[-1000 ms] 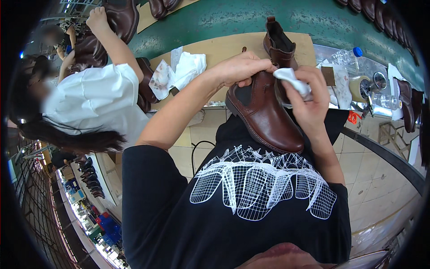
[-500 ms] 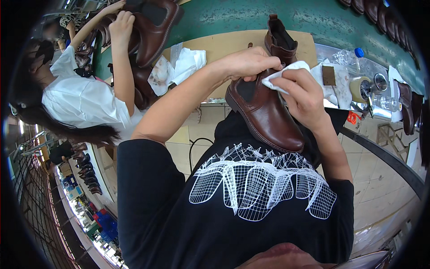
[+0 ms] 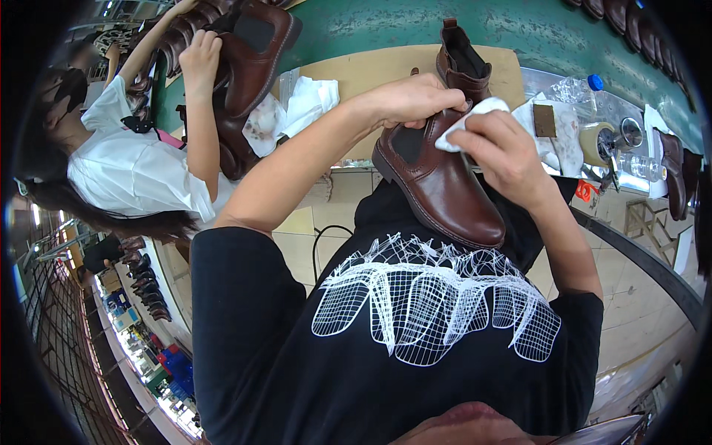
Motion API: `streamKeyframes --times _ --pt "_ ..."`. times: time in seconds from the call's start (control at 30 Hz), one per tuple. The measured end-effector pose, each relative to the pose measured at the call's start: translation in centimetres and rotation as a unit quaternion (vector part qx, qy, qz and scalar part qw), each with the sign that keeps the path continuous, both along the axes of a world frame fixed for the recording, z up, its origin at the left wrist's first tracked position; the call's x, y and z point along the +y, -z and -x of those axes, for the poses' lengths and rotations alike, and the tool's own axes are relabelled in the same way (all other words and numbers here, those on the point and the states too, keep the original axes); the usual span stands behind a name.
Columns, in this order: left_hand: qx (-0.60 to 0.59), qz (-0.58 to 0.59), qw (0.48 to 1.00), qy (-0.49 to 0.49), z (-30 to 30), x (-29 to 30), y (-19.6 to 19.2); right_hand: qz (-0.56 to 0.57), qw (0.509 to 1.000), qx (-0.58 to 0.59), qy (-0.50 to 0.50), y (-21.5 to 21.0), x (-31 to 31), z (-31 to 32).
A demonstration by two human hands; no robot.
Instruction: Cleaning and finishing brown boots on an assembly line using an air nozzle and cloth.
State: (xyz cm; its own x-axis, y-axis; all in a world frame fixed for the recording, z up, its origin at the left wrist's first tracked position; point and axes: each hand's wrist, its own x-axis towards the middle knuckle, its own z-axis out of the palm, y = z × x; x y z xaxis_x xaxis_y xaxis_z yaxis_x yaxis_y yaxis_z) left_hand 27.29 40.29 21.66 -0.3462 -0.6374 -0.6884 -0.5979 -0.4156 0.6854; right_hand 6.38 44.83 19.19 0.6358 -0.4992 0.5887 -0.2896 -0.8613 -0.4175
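Observation:
A glossy brown ankle boot (image 3: pixel 454 194) with a dark elastic side panel is held over my lap, its toe pointing toward me. My left hand (image 3: pixel 419 102) is closed on the top of its shaft. Pinched in my right hand (image 3: pixel 508 157) is a folded white cloth (image 3: pixel 469 124), which sits against the upper part of the boot. The fingers of the right hand cover part of the cloth. Just behind my hands stands another brown boot (image 3: pixel 466 63) with a pull tab, upright on the tan board.
A tan board (image 3: pixel 356 69) lies on the green worktable (image 3: pixel 386 30). To the right are a clear bottle with a blue cap (image 3: pixel 595 83), a brown block (image 3: pixel 544 121) and a tape roll (image 3: pixel 595 142). At left, a co-worker (image 3: pixel 141 170) handles another brown boot (image 3: pixel 256 59).
My right hand and forearm have shifted slightly right and down, with the cloth still pinched. My left hand keeps its hold on the boot. The co-worker's hand and boot have moved slightly.

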Motion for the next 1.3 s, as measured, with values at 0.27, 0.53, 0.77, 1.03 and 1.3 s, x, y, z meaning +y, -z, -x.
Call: streamKeyframes --times 0.27,0.53,0.77,1.03,1.3 --pt "0.004 -0.005 1.0 0.003 0.1 0.0 -0.5 0.025 0.998 0.045 -0.048 -0.1 0.0 0.4" --pt "0.02 -0.003 1.0 -0.003 -0.2 -0.1 -0.6 0.007 0.998 -0.017 0.066 -0.8 -1.1 1.3" --pt "0.025 -0.015 1.0 -0.007 -0.1 -0.1 -0.9 0.003 1.0 0.013 -0.017 -0.4 1.7 -0.3" --pt "0.046 -0.016 0.999 -0.022 0.1 0.2 -0.5 0.034 0.998 -0.027 0.05 0.4 0.2 -0.2" --pt "-0.016 -0.013 1.0 -0.015 0.4 0.1 -0.7 0.028 0.999 0.024 -0.011 0.7 1.1 0.1"
